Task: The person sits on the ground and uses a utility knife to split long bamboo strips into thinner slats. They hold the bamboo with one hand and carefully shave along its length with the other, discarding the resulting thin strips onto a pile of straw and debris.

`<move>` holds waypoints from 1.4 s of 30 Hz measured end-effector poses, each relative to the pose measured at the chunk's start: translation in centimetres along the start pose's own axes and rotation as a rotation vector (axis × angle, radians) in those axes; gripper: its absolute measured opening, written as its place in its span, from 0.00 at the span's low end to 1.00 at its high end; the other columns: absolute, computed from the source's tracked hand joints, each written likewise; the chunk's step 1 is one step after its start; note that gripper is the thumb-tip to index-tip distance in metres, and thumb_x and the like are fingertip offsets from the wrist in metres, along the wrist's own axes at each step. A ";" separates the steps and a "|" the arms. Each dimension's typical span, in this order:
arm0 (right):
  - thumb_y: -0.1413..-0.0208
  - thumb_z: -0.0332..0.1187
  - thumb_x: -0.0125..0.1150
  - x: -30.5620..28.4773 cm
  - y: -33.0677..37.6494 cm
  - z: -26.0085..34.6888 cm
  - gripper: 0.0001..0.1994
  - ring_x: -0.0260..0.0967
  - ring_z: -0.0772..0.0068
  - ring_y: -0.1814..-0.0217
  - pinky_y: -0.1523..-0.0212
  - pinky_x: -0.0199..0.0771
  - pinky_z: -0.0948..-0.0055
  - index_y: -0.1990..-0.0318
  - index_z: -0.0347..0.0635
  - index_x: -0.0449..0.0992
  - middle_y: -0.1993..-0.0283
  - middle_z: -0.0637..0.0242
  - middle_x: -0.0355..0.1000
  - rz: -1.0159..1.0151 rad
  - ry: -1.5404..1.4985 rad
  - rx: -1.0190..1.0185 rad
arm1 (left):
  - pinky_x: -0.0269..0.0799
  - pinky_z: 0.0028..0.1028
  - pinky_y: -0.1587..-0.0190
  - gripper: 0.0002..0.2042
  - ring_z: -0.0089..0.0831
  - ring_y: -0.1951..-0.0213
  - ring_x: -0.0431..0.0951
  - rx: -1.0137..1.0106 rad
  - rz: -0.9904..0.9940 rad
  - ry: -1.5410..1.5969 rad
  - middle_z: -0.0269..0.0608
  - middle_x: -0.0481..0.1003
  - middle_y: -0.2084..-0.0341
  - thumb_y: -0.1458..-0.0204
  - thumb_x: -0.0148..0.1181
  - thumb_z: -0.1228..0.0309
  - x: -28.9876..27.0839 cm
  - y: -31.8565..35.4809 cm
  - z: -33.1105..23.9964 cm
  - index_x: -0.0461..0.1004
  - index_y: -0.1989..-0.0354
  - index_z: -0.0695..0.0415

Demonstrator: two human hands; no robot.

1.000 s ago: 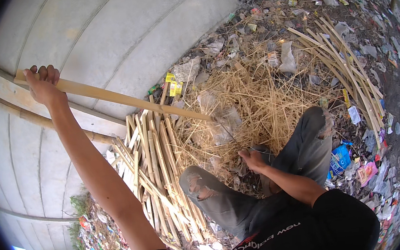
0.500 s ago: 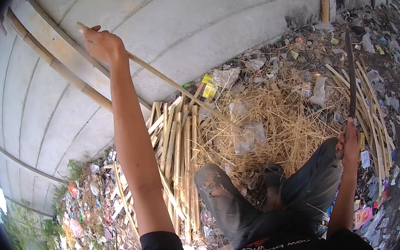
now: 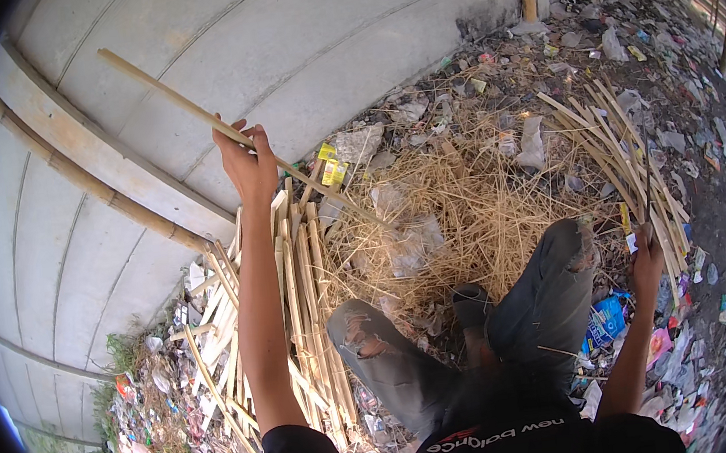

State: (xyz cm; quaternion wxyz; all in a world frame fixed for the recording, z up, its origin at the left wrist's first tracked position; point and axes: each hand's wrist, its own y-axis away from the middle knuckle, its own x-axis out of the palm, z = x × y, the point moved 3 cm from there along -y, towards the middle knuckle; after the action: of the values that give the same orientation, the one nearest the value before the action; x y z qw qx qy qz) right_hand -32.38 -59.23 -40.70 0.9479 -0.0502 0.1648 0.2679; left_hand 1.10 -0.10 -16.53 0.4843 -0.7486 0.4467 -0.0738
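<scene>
The left hand (image 3: 248,161) was clenched mid-length on a long bamboo strip (image 3: 219,122) slanting over the straw heap (image 3: 477,214); the right hand (image 3: 647,260), right of that heap, clasped a thin dark blade (image 3: 646,179). Steadying the strip seemed wise.

Outdoor littered yard: concrete wall (image 3: 344,43), straw (image 3: 486,214), rubbish (image 3: 670,35).

Left hand (image 3: 248,163) raised, grip closed; right hand (image 3: 647,257) low, fisted
</scene>
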 end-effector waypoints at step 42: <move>0.55 0.34 0.73 11.8 0.5 -21.3 0.16 0.81 0.41 0.60 0.60 0.81 0.51 0.67 0.25 0.79 0.65 0.41 0.80 0.822 1.284 -0.238 | 0.80 0.21 0.41 0.24 0.37 0.39 0.74 -1.281 -0.592 1.246 0.42 0.69 0.35 0.31 0.53 0.66 -15.0 39.0 -13.3 0.61 0.28 0.50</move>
State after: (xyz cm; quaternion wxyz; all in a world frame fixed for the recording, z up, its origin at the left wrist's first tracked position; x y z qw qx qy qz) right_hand -29.24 -56.93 -64.76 0.4791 -0.2322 0.6578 0.5328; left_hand -38.26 -2.91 -35.65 -0.3845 -0.7812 0.3724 -0.3214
